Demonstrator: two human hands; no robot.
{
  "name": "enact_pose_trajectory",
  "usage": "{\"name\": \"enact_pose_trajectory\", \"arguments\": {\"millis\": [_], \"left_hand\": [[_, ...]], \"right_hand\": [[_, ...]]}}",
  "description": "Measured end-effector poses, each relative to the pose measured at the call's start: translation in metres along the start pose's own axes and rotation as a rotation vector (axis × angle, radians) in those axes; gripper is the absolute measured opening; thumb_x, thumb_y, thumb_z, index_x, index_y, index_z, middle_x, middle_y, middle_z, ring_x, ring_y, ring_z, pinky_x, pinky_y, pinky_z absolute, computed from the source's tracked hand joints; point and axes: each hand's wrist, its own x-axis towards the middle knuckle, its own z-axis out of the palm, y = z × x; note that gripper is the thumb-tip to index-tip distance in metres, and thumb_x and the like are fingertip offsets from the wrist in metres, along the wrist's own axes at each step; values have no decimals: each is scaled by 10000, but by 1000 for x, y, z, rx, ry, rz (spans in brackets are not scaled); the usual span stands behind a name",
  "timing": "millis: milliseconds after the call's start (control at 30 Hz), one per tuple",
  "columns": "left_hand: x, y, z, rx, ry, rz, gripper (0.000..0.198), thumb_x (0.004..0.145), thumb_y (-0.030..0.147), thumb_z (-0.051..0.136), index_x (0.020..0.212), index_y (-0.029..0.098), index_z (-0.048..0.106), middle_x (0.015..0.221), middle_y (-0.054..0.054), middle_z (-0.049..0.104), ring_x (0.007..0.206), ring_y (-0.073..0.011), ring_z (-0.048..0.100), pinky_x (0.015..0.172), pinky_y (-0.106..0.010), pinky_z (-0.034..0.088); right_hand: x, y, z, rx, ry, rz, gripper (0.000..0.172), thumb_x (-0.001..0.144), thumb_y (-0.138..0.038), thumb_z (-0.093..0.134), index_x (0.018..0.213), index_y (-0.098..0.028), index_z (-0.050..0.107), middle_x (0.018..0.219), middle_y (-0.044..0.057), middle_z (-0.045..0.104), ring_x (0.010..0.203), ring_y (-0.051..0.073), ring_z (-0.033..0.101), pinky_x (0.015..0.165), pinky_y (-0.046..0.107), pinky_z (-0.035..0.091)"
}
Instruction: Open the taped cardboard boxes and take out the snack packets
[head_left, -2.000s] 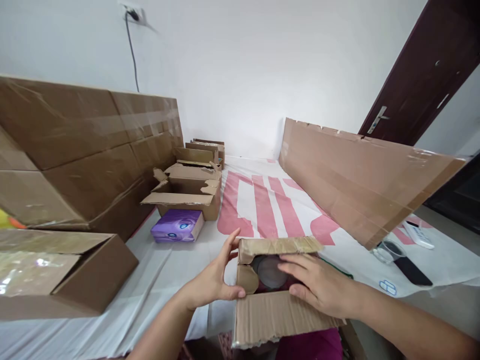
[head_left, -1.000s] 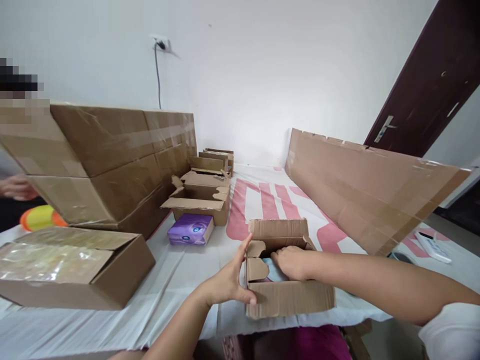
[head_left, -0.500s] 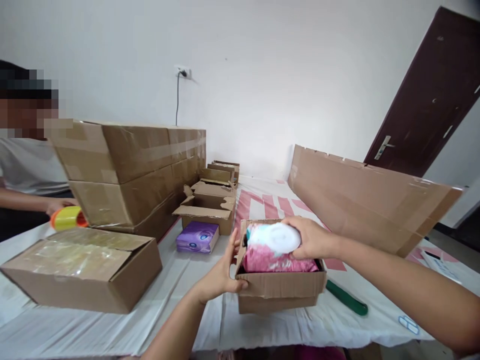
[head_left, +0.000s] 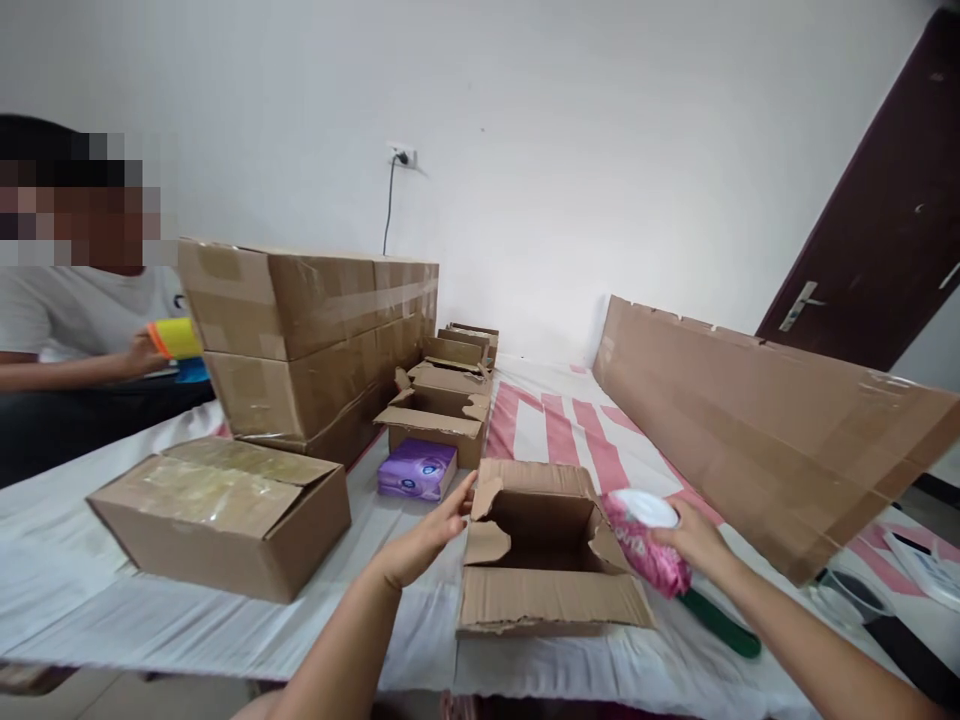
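My right hand (head_left: pixel 691 540) grips a pink pack of wet wipes (head_left: pixel 646 545) by its white lid, just off the right side of an open cardboard box (head_left: pixel 555 600). The pack is tilted. The box sits in front of me with its flaps folded outward and nothing visible inside. My left hand (head_left: pixel 429 535) is open at the box's left side, fingers extended by the upper left flap; whether they press on it is unclear. Beyond that hand lies a purple tissue pack (head_left: pixel 416 470). A long green object (head_left: pixel 724 625) lies partly beneath the wipes pack.
A taped box (head_left: pixel 217 520) sits at left, before a wall of stacked cartons (head_left: pixel 322 310). Open boxes (head_left: pixel 435 405) run toward the back. A cardboard panel (head_left: pixel 772 430) stands at right. A co-worker (head_left: pixel 82 310) holds a yellow-and-orange tape roll (head_left: pixel 176 338).
The wipes pack came up out of the box and moved right in my right hand, exposing the box's interior. My left hand stayed by the box. The co-worker's tape roll rose.
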Motion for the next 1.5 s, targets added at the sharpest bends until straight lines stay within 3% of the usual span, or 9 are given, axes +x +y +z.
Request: {"name": "enact_pose_trajectory", "arguments": {"millis": [133,300,467,667,800,933,1067,1300,1500], "left_hand": [[15,1,24,-50,272,0,654,671,494,768,1230,206,587,1184,-114,640,1112,-304,570,926,-396,438],[23,2,40,-81,361,178,89,613,217,735,642,166,668,1008,-56,605,857,-182,573,723,-266,436],[17,8,40,-5,329,175,45,566,127,690,553,156,659,1113,-82,544,997,-216,523,777,-269,408],[14,12,40,43,252,202,89,618,148,671,558,160,606,1037,-68,508,920,-184,505,770,-263,388],[15,12,41,68,248,209,117,618,139,665,579,163,557,1025,-64,512,909,-182,502,750,-252,383],[15,12,41,68,240,225,125,596,125,642,630,173,532,1018,-59,522,924,-189,500,756,-251,376],[14,11,39,53,237,241,172,566,83,593,667,186,498,988,-46,543,950,-193,501,795,-258,371],[16,10,38,62,229,243,201,541,51,574,659,183,478,987,-46,533,918,-176,507,792,-249,377],[17,10,37,107,206,275,210,554,45,594,633,184,457,951,-36,537,900,-165,518,812,-253,387]], "right_hand": [[-19,18,35,-1,-28,3,337,583,-302,670,891,-178,609,895,78,708,855,267,659,682,314,482],[-21,22,37,32,-65,-78,510,616,-492,689,997,-164,599,1021,131,688,971,302,640,806,384,504],[-15,5,19,88,62,-238,442,803,-524,548,1078,-180,584,1188,155,608,1157,307,531,985,469,420],[-23,-68,-5,283,10,-619,201,945,-352,454,959,-228,611,966,59,641,913,192,610,784,330,515],[-23,-117,5,184,-80,-1032,137,939,-215,494,975,-208,626,942,59,659,902,180,601,795,325,514],[-17,-152,25,-65,18,-1486,169,940,-145,482,982,-165,644,941,64,698,912,191,600,800,340,508],[-12,-173,35,-252,65,-1729,247,961,-119,413,929,-153,655,915,58,715,915,181,610,761,319,494],[-6,-180,47,-339,-26,-1729,234,944,-121,413,839,-157,619,785,47,675,720,149,588,644,287,440],[-1,-185,55,-180,-248,-1377,111,852,-148,487,845,-177,594,806,53,662,761,171,601,698,280,447]]}}
